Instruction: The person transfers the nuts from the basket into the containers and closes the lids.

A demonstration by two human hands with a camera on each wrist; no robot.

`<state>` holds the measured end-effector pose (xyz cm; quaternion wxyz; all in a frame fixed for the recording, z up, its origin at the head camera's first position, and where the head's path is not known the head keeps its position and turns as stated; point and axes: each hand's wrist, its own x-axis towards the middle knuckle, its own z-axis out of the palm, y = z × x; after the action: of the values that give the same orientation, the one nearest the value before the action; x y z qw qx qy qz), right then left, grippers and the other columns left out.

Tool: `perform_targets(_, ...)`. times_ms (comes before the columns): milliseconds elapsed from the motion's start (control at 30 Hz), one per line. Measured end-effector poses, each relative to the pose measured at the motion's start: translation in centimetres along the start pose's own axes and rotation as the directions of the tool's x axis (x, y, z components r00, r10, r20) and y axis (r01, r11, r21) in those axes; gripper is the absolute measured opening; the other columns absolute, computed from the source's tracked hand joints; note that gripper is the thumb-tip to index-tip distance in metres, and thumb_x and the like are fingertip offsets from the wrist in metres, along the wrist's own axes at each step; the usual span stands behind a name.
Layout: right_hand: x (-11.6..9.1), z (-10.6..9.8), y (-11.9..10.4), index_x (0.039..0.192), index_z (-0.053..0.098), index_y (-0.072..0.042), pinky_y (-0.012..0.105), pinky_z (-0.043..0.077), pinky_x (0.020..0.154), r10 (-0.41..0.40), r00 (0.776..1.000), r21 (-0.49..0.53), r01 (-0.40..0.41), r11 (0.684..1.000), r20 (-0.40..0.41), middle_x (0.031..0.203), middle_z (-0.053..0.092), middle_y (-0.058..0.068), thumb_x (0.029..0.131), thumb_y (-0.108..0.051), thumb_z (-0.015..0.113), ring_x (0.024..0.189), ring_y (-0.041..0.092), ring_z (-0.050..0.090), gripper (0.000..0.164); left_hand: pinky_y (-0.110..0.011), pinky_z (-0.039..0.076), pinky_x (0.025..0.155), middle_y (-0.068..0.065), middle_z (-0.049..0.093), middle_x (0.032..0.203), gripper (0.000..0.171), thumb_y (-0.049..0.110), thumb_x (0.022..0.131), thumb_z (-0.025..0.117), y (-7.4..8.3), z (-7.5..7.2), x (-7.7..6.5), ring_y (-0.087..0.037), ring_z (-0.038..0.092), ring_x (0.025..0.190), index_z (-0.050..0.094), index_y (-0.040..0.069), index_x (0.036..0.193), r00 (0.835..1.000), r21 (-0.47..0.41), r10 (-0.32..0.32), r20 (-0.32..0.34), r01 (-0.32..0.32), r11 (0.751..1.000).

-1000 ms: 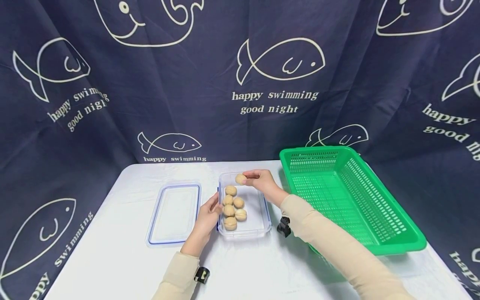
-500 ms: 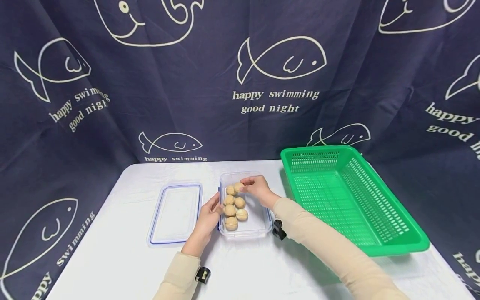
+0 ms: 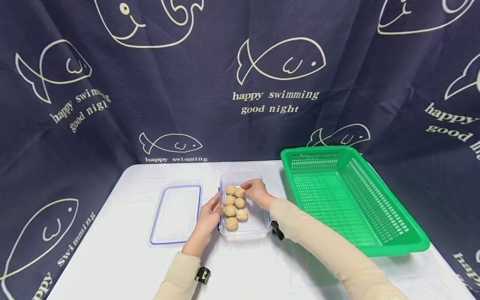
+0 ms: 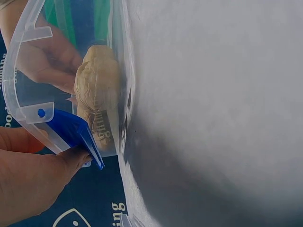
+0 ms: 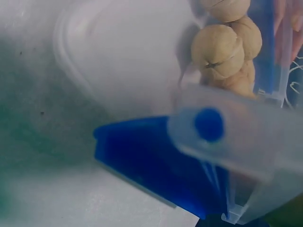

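A clear plastic food container (image 3: 245, 234) with blue latches stands mid-table, holding several walnuts (image 3: 230, 211) in two columns along its left side. My left hand (image 3: 208, 216) grips the container's left wall; in the left wrist view its thumb (image 4: 71, 161) lies by a hanging blue latch (image 4: 71, 130). Inside the far part of the container, my right hand (image 3: 256, 191) pinches a walnut (image 3: 239, 192) at the far end of the right column. The right wrist view shows a blue latch (image 5: 156, 165) and walnuts (image 5: 218, 49), with the right fingers hidden.
The container's clear lid (image 3: 174, 214), edged in blue, lies flat on the white table left of the container. To the right stands a large green plastic basket (image 3: 390, 250). A dark blue curtain (image 3: 210, 116) with white fish drawings hangs behind the table.
My right hand has lowered its walnut from above the container's far end to the far end of the right column. The left hand stays on the container wall.
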<state>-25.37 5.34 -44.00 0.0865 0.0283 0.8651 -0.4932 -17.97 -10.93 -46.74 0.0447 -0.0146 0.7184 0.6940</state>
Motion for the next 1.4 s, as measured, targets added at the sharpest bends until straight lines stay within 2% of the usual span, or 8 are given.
perform_targets(200,0.1,0.3,0.1,0.105,0.068,0.008,0.032,0.054,0.081,-0.03,1.0,-0.074,0.03,0.997,0.002,0.096,0.067,0.016,0.078,0.011,0.066,0.092,0.024,0.061,0.028,-0.045,0.027,0.115,-0.029,0.032,0.148,0.051,-0.001,0.097,0.044,0.2,0.0,0.0,-0.039,0.031,0.138,0.029,-0.008,0.146,1.0,0.017,0.002,-0.007,-0.002,1.0)
perform_targets(333,0.1,0.3,0.1,0.106,0.068,0.009,0.033,0.054,0.083,-0.021,1.0,-0.073,0.022,0.997,0.008,0.097,0.067,0.017,0.077,0.012,0.066,0.093,0.025,0.062,0.029,-0.045,0.028,0.115,-0.029,0.032,0.148,0.051,0.0,0.098,0.044,0.2,0.1,0.0,-0.039,0.031,0.138,0.029,-0.008,0.146,1.0,0.014,-0.002,-0.007,0.002,1.0)
perform_targets(500,0.2,0.1,-0.2,0.112,0.065,0.009,0.037,0.052,0.092,0.006,1.0,-0.016,-0.005,1.0,0.028,0.108,0.065,0.02,0.079,0.011,0.064,0.103,0.03,0.061,0.034,-0.044,0.028,0.115,-0.029,0.033,0.148,0.051,0.0,0.098,0.044,0.2,0.0,0.1,-0.039,0.032,0.138,0.029,-0.008,0.146,1.0,0.012,-0.005,-0.006,0.005,1.0)
perform_targets(633,0.3,-0.5,-0.9,0.117,0.063,0.008,0.036,0.052,0.092,0.01,0.999,0.031,-0.011,0.999,0.043,0.112,0.064,0.021,0.084,0.008,0.06,0.105,0.031,0.06,0.033,-0.045,0.029,0.114,-0.03,0.032,0.148,0.051,-0.001,0.097,0.044,0.3,-0.2,0.2,-0.04,0.033,0.137,0.029,-0.008,0.146,1.0,0.004,-0.007,-0.007,0.007,1.0)
perform_targets(967,-0.7,-1.5,-4.4,0.121,0.061,0.006,0.039,0.048,0.1,-0.009,0.996,0.182,-0.007,0.983,0.088,0.119,0.064,0.02,0.093,-0.007,0.056,0.113,0.032,0.059,0.032,-0.046,0.027,0.116,-0.032,0.032,0.147,0.051,0.0,0.098,0.043,1.1,-1.0,0.5,-0.04,0.031,0.138,0.026,-0.012,0.145,1.0,-0.044,-0.028,0.004,0.028,0.999)
perform_targets(1167,-2.2,-0.3,-7.2,0.121,0.06,0.009,0.036,0.052,0.096,-0.115,0.991,0.294,0.091,0.951,0.063,0.118,0.064,0.023,0.095,-0.008,0.053,0.109,0.033,0.062,0.031,-0.046,0.033,0.113,-0.03,0.037,0.145,0.048,0.001,0.098,0.042,3.3,-2.7,0.4,-0.041,0.035,0.135,0.031,-0.011,0.143,1.0,0.01,0.003,-0.028,-0.003,1.0)
perform_targets(1300,-3.2,1.1,-8.5,0.123,0.058,0.011,0.034,0.053,0.093,-0.178,0.982,0.326,0.149,0.933,0.061,0.117,0.064,0.023,0.096,-0.008,0.052,0.107,0.033,0.062,0.033,-0.045,0.033,0.114,-0.028,0.037,0.146,0.046,0.004,0.1,0.041,4.9,-4.9,0.5,-0.039,0.035,0.136,0.032,-0.01,0.143,0.999,0.057,0.003,-0.054,0.0,0.998)
perform_targets(1400,-3.8,2.3,-9.2,0.124,0.057,0.01,0.036,0.051,0.096,-0.174,0.982,0.336,0.14,0.932,0.074,0.117,0.064,0.022,0.097,-0.01,0.052,0.109,0.032,0.062,0.034,-0.046,0.028,0.116,-0.025,0.035,0.149,0.047,0.01,0.102,0.04,5.8,-6.8,0.6,-0.037,0.032,0.138,0.03,-0.006,0.146,0.997,0.147,-0.024,-0.073,0.035,0.988)
